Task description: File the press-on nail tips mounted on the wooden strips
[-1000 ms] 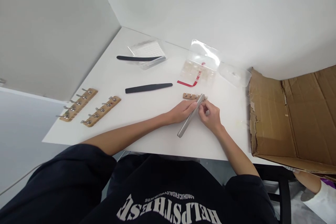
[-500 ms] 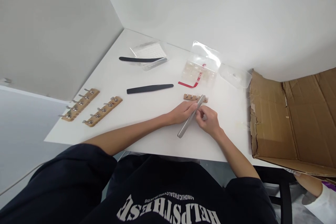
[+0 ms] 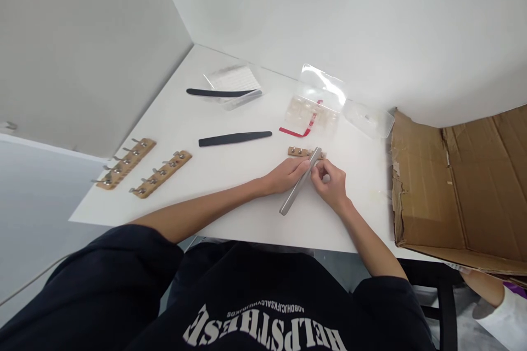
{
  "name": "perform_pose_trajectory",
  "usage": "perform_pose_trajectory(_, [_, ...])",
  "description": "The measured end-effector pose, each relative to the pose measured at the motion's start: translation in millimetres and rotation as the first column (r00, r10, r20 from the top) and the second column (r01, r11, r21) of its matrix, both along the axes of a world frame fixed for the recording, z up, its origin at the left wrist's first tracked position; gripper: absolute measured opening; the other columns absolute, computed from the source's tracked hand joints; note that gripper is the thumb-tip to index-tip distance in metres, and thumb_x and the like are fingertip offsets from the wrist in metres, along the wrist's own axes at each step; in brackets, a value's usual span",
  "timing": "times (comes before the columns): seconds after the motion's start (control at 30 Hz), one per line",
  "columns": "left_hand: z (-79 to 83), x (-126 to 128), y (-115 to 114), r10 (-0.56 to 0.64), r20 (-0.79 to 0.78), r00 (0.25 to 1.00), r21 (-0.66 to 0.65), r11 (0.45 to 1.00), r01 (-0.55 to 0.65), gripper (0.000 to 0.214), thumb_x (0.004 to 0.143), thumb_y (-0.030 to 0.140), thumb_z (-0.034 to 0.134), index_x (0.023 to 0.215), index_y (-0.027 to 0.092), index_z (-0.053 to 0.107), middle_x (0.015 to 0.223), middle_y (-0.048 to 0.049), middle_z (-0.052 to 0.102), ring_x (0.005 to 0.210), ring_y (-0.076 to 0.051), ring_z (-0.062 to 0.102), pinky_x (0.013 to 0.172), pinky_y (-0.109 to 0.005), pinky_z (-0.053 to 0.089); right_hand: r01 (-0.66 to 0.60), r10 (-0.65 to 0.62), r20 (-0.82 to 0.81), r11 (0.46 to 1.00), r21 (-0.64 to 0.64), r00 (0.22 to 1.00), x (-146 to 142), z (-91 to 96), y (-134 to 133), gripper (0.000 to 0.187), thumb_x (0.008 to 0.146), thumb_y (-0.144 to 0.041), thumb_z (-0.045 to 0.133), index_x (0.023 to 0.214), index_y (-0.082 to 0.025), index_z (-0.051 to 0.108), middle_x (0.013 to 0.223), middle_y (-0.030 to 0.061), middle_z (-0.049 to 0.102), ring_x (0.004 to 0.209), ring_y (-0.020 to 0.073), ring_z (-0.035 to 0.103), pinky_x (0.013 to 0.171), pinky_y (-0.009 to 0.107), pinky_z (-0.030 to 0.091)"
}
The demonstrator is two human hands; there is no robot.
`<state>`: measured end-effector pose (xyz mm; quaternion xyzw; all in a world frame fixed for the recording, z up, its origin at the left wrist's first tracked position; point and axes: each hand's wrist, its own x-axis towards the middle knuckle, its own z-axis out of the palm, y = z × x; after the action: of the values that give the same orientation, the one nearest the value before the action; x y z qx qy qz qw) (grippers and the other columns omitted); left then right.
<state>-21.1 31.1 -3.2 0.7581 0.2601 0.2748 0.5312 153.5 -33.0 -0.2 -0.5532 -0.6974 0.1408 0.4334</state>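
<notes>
My left hand (image 3: 286,174) is closed around a long grey nail file (image 3: 293,197), which slants from upper right to lower left above the white table. My right hand (image 3: 332,184) is just right of the file, thumb and fingertips pinched together; whatever lies between them is too small to make out. Beyond both hands lies a small wooden strip with metal pegs (image 3: 299,151), partly hidden by the file's upper end. A black nail file (image 3: 235,139) rests flat to the left of it.
Two more pegged wooden strips, one farther left (image 3: 126,164) and one nearer (image 3: 161,175), lie on the left. At the back are another black file (image 3: 218,92), a clear plastic packet (image 3: 239,78) and a clear case (image 3: 294,112) with a red strip (image 3: 293,132). A cardboard box (image 3: 428,186) stands right; another person's arm (image 3: 483,287) shows below it.
My right hand has shifted slightly right, away from the grey file, with its fingertips a little higher. The file has tilted very slightly; my left hand keeps its hold.
</notes>
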Motion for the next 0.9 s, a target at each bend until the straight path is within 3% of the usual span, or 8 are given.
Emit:
perform_pose_trajectory(0.53, [-0.7,-0.5,-0.6,0.000,0.000,1.000,0.017,1.000,0.000,0.052,0.110,0.050,0.027,0.084,0.018,0.059,0.083,-0.0049,0.067,0.087,-0.021,0.065,0.085,-0.036,0.053,-0.061,0.037,0.170,0.988,0.139,0.985,-4.1,0.0,-4.1,0.023,0.102,-0.021,0.050,0.079,-0.024,0.048,0.063,-0.0027,0.054,0.055,0.0129,0.049,0.052,0.027,0.042])
perform_pose_trajectory(0.73, [-1.2,-0.1,-0.6,0.003,0.004,1.000,0.021,1.000,-0.003,0.051,0.110,0.049,0.028,0.079,0.018,0.054,0.079,-0.0042,0.064,0.081,-0.020,0.064,0.079,-0.034,0.053,-0.084,0.063,0.166,0.989,0.125,0.984,-3.7,-1.6,-4.6,0.023,0.103,-0.021,0.050,0.080,-0.025,0.047,0.064,-0.0026,0.053,0.056,0.0137,0.049,0.053,0.027,0.041])
perform_pose_trajectory(0.9, [-1.5,-0.2,-0.5,0.002,0.010,1.000,0.024,1.000,-0.002,0.051,0.110,0.049,0.027,0.079,0.019,0.054,0.079,-0.0041,0.065,0.084,-0.020,0.065,0.082,-0.035,0.053,-0.091,0.073,0.181,0.991,0.095,0.981,-2.5,-3.5,-5.8,0.022,0.103,-0.020,0.050,0.082,-0.025,0.046,0.065,-0.0026,0.053,0.057,0.0142,0.049,0.054,0.028,0.041])
